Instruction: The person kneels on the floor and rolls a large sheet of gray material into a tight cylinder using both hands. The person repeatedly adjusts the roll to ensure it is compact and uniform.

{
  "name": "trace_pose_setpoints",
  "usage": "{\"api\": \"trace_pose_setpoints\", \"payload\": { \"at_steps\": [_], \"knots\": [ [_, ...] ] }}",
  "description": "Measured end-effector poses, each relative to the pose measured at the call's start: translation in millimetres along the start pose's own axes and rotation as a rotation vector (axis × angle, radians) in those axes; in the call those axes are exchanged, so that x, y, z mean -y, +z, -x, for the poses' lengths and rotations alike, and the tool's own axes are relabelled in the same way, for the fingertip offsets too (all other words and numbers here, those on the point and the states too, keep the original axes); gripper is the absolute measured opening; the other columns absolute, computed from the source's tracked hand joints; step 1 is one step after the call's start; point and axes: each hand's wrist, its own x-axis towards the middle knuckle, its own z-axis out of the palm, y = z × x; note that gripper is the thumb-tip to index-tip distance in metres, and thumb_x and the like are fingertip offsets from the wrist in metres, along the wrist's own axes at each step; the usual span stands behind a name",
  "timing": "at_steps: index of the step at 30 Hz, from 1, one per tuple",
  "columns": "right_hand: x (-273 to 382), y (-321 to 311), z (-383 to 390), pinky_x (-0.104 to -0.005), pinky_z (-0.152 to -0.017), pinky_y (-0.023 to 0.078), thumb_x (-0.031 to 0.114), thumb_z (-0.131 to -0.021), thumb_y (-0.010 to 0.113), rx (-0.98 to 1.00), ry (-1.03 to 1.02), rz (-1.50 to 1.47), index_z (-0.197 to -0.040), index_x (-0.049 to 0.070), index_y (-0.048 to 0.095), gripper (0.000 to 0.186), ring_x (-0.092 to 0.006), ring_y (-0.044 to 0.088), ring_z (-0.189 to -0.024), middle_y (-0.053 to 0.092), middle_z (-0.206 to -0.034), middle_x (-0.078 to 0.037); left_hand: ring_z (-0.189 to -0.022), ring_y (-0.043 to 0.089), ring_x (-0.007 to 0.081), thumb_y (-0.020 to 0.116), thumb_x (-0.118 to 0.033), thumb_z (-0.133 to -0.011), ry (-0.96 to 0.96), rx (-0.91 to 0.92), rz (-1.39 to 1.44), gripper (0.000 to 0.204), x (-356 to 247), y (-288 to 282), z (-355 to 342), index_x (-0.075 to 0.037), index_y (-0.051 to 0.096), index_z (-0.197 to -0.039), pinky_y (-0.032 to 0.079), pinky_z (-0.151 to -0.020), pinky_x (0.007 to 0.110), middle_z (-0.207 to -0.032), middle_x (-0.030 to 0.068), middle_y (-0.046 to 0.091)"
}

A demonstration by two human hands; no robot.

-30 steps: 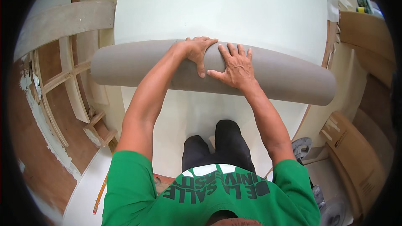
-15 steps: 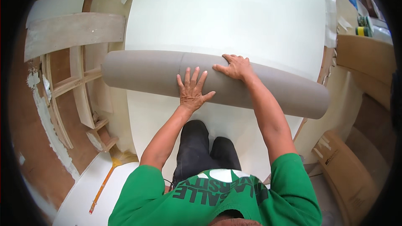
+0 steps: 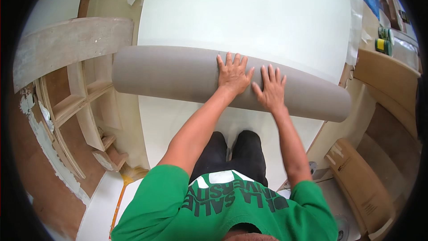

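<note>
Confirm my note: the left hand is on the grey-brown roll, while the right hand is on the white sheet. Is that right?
Not quite: the head view shows the right hand on the grey-brown roll too, not on the white sheet. The left hand is on the roll, as you noted.

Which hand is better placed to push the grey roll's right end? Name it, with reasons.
Right, most likely: the right hand lies on the grey roll, nearer that end; the left hand rests farther from it.

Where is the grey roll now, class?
In the head view, the grey roll lies left to right across the white sheet, under the left hand and right hand.
</note>
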Motion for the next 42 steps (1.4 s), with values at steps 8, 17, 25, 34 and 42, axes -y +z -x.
{"api": "trace_pose_setpoints", "payload": {
  "at_steps": [8,17,25,34,42],
  "knots": [
    [3.9,-38.6,-64.3,-0.0632,-0.118,0.019,0.059,-0.09,0.057,0.085,0.087,-0.003,-0.151,0.012,0.045,0.078,-0.0375,0.033,-0.146,0.042,-0.156,-0.014,-0.146,0.033,0.037,0.043,-0.041,-0.104,0.04,0.011,0.169,0.051,4.8,-23.4,-75.3,-0.009,0.052,-0.143,0.018,-0.117,0.066,-0.152,0.0126,0.046],
    [-10.3,-60.2,-129.5,-0.0618,-0.113,0.025,0.064,-0.09,0.05,0.253,0.1,-0.122,-0.137,0.005,0.058,0.076,-0.0376,0.048,-0.134,0.058,-0.14,-0.019,-0.146,0.031,0.0375,0.057,-0.046,-0.097,0.006,-0.31,-0.089,0.061,-9.5,-4.6,5.4,-0.013,0.05,-0.147,0.013,-0.118,0.068,-0.155,0.0131,0.041],
    [-36.1,-70.7,-215.6,-0.0599,-0.107,0.032,0.055,-0.091,0.054,0.328,0.097,-0.3,-0.119,0.003,0.069,0.061,-0.0371,0.06,-0.119,0.068,-0.122,-0.018,-0.146,0.034,0.0316,0.051,-0.045,-0.1,-0.077,-0.125,-0.144,0.054,-16.3,-58.6,-85.4,-0.015,0.053,-0.144,0.015,-0.119,0.064,-0.151,0.0064,0.049],
    [-17.4,-83.7,-113.6,-0.0681,-0.113,0.021,0.057,-0.085,0.065,-0.18,-0.043,-0.09,-0.146,0.011,0.05,0.078,-0.0404,0.035,-0.142,0.043,-0.151,-0.018,-0.145,0.036,0.0313,0.044,-0.046,-0.102,-0.097,-0.037,-0.147,0.053,-11.9,-70.9,-138.8,-0.014,0.052,-0.143,0.017,-0.119,0.064,-0.149,0.0054,0.05],
    [-21.4,-97.5,-151.5,-0.0648,-0.113,0.025,0.069,-0.081,0.061,-0.082,0.027,-0.028,-0.145,0.015,0.052,0.084,-0.0367,0.038,-0.141,0.048,-0.148,-0.013,-0.14,0.043,0.0296,0.044,-0.045,-0.101,-0.104,0.083,-0.128,0.05,-15.4,-84.4,-174.0,-0.014,0.057,-0.137,0.021,-0.116,0.066,-0.143,0.0067,0.055]
  ]
}}
